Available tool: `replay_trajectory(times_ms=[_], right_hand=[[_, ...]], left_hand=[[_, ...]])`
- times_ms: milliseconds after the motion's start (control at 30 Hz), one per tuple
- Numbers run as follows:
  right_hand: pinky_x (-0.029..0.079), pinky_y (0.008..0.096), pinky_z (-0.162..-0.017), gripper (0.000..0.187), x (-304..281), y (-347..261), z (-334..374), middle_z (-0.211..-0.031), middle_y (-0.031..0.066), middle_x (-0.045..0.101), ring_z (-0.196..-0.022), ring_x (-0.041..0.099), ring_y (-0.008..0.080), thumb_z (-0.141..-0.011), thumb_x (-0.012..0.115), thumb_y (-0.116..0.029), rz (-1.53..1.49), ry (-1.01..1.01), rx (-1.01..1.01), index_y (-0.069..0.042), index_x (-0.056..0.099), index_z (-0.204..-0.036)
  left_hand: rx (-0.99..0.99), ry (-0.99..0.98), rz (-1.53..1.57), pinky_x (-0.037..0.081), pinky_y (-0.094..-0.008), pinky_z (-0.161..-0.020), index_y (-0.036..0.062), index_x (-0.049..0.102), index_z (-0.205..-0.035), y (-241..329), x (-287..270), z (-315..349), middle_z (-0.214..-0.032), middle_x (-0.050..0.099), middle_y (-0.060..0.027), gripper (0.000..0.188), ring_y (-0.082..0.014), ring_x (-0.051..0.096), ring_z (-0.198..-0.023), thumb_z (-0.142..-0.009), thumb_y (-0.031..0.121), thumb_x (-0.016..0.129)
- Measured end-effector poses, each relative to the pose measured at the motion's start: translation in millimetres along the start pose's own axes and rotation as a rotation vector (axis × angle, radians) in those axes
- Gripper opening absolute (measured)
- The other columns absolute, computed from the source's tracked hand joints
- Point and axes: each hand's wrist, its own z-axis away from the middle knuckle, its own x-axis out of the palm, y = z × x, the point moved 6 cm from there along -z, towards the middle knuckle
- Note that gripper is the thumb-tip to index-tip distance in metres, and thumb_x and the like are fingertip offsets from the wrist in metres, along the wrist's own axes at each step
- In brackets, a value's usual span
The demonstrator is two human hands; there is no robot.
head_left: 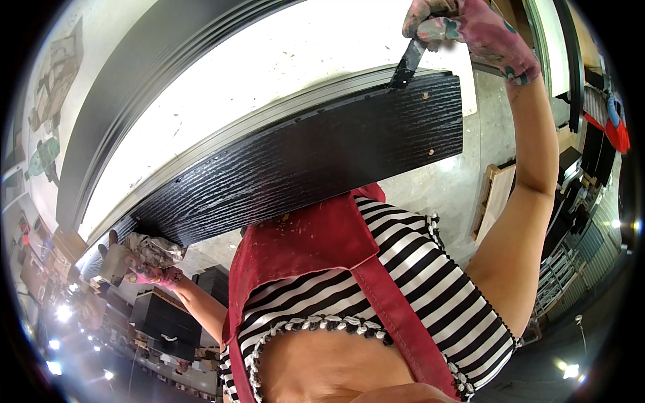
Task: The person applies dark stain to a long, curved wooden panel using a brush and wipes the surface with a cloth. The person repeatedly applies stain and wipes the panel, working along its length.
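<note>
A long black wood-grain board (295, 151) lies across the view in front of me, its surface glossy in places. My right hand (463, 28), in a stained pink patterned glove, is closed around a scraper (408, 66). The scraper's dark flat blade points down, its tip at the far edge of the board near the right end. At the board's left end is my left hand (131, 267), in a similar glove with soiled fingers, closed on a crumpled, stained rag (158, 250). The rag lies against the board's near left corner.
Beyond the board stretches a large white panel (269, 57) speckled with dark bits, edged by a dark grey frame (107, 114). A wooden piece (495, 201) stands on the floor at right, near a metal rack (557, 279). Black boxes (161, 319) sit at lower left.
</note>
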Motion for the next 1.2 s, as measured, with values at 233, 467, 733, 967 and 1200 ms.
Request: replay_trajectory(times_ms=[233, 467, 733, 967, 1200], right_hand=[[0.050, 0.0198, -0.063, 0.042, 2, -8, 4, -0.101, 0.0126, 0.070, -0.080, 0.066, 0.0112, -0.074, 0.081, -0.019, 0.212, 0.075, 0.204, 0.003, 0.066, -0.106], [0.049, 0.0200, -0.064, 0.037, 6, -11, 8, -0.099, 0.0119, 0.071, -0.079, 0.065, 0.0110, -0.074, 0.079, -0.014, 0.130, 0.106, 0.115, 0.005, 0.066, -0.103], [0.048, 0.0201, -0.064, 0.040, 17, -25, 7, -0.098, 0.0111, 0.070, -0.076, 0.064, 0.0106, -0.074, 0.082, -0.020, 0.047, 0.052, -0.016, 0.005, 0.067, -0.101], [0.047, 0.0189, -0.061, 0.034, 19, -34, 8, -0.089, 0.0069, 0.070, -0.074, 0.062, 0.0073, -0.076, 0.081, -0.019, 0.129, 0.069, -0.017, 0.003, 0.069, -0.099], [0.049, 0.0200, -0.063, 0.026, 14, -29, 12, -0.085, 0.0053, 0.070, -0.074, 0.063, 0.0077, -0.080, 0.078, -0.014, 0.328, 0.194, 0.132, 0.003, 0.069, -0.098]], left_hand=[[0.059, -0.046, -0.082, 0.038, -0.0288, -0.062, -0.0045, 0.032, -0.146, -6, -18, -10, -0.089, 0.046, -0.0085, 0.066, -0.0161, 0.044, -0.072, -0.098, 0.038, 0.045], [0.073, -0.062, -0.177, 0.050, -0.0322, -0.067, -0.0042, 0.036, -0.143, -11, -38, -15, -0.103, 0.055, -0.0164, 0.061, -0.0199, 0.055, -0.077, -0.099, 0.037, 0.043], [0.106, -0.087, -0.193, 0.056, -0.0352, -0.073, -0.0050, 0.038, -0.141, -13, -45, -16, -0.111, 0.057, -0.0228, 0.059, -0.0244, 0.062, -0.086, -0.099, 0.036, 0.043], [0.130, -0.032, -0.136, 0.057, -0.0350, -0.070, -0.0052, 0.037, -0.141, -18, -55, -20, -0.114, 0.058, -0.0226, 0.057, -0.0228, 0.063, -0.086, -0.098, 0.032, 0.046], [0.074, -0.034, -0.122, 0.054, -0.0405, -0.078, -0.0033, 0.041, -0.138, -24, -58, -19, -0.120, 0.056, -0.0219, 0.055, -0.0274, 0.061, -0.094, -0.098, 0.035, 0.044]])
